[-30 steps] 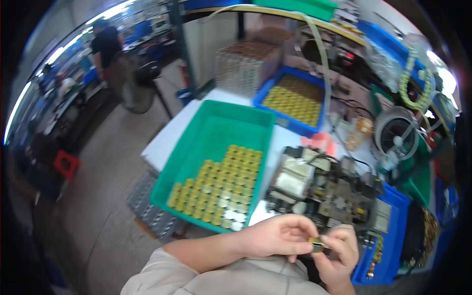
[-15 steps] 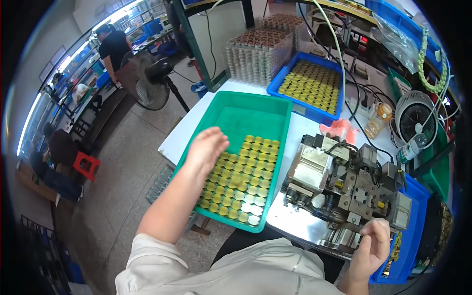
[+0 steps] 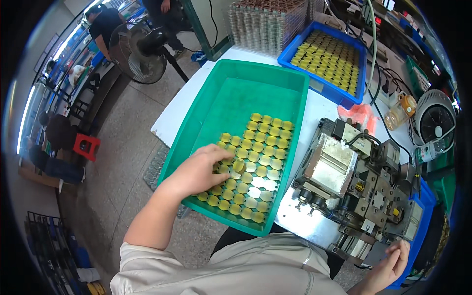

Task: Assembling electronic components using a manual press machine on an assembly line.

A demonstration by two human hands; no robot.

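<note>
My left hand (image 3: pixel 202 169) reaches into a green tray (image 3: pixel 216 81) at the middle. Its thumb and fingertips are apart, either side of a loose yellow disc (image 3: pixel 239 165) tilted on top of the others. Whether they touch it is unclear. Rows of yellow discs (image 3: pixel 263 147) cover the tray's right and near part; a few shine white. My right hand (image 3: pixel 395 260) is at lower right, beside the near end of a metal machine (image 3: pixel 366 191). Its fingers are curled toward the thumb, hiding whatever may be in them.
A blue tray (image 3: pixel 322 91) of yellow discs stands behind, next to stacked clear trays (image 3: pixel 263 27). A pink cloth (image 3: pixel 361 115), a jar (image 3: pixel 399 113), cables and a small fan (image 3: pixel 435 123) lie right. Another blue bin (image 3: pixel 427 196) borders the machine. A large fan (image 3: pixel 140 51) stands left.
My left hand has come down and nearer, from above the discs to beside the loose one. My right hand has drawn lower and its fingers are more closed. The view has shifted.
</note>
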